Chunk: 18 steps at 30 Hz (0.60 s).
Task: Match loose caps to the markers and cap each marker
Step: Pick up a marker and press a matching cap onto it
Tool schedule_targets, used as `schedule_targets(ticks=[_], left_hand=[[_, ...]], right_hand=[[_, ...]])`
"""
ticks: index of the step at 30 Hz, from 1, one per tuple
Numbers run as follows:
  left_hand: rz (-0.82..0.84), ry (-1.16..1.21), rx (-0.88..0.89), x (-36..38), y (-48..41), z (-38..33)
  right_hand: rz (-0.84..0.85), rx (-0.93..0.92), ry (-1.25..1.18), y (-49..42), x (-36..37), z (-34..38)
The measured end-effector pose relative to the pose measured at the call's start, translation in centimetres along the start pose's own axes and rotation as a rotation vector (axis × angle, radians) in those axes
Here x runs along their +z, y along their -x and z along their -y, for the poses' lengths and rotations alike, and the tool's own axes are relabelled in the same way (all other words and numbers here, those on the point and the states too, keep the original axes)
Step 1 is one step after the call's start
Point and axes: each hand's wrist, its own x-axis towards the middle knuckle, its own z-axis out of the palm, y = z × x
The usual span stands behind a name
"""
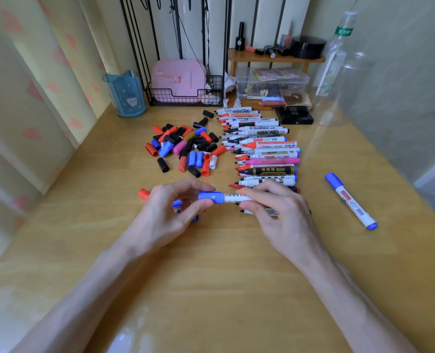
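Whiteboard marker (234, 198) with a white barrel lay level above the wooden table (211, 276), held between both hands near the front of the desk. Its blue cap (209, 196) sat on the left end, pinched by the left hand (170, 212), thumb below and forefinger curled over the top. The right hand (275, 207) gripped the barrel just beside the cap, fingers (252, 191) bent over it and thumb beneath. Whether the cap was pressed fully home could not be told.

A red cap (143, 193) lay on the table just beside the left hand's knuckles. Small blue pieces (177, 203) showed beneath that hand, mostly hidden.

Behind the hands, a pile of loose caps (185, 146) in black, red, blue, pink and white lay on the left. Just beside it on the right was a row of uncapped markers (262, 149), tips pointing left. Well apart on the right lay a capped blue marker (350, 201) at a slant.

At the back stood a blue cup (127, 94), a wire basket (185, 96) holding a pink case (178, 77), a clear plastic box (272, 84) under a small wooden shelf (275, 58), and a clear bottle (338, 59).
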Motion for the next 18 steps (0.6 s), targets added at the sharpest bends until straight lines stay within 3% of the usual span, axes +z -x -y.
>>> schedule_targets(ticks=[6,18], left_hand=[[-0.044,-0.115,0.094,0.1,-0.1,-0.4],[-0.048,-0.146,0.029,-1.3,-0.2,-0.4]], right_hand=[[0.017,-0.037,0.004,-0.3,-0.1,0.5],[0.024,-0.032,0.031,-0.3,-0.4,0.2]])
